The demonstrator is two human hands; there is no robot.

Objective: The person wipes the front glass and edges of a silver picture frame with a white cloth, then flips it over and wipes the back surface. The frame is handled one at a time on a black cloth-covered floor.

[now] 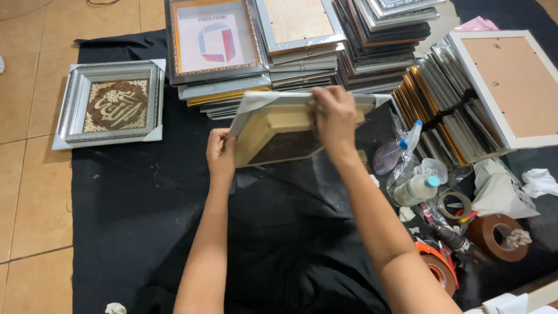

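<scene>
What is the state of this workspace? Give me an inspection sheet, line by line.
Surface: black cloth spread over a tan tiled floor.
Job's things: a square silver frame held tilted above the cloth, its back toward the camera.
Clutter: tape rolls, spray bottles, crumpled white paper at right.
Hands: left hand grips the frame's left edge; right hand grips its top edge.
Cables: one cable at the top edge of the floor.
Surroundings: stacks of frames behind; a finished silver frame with gold ornament lies flat at left.
</scene>
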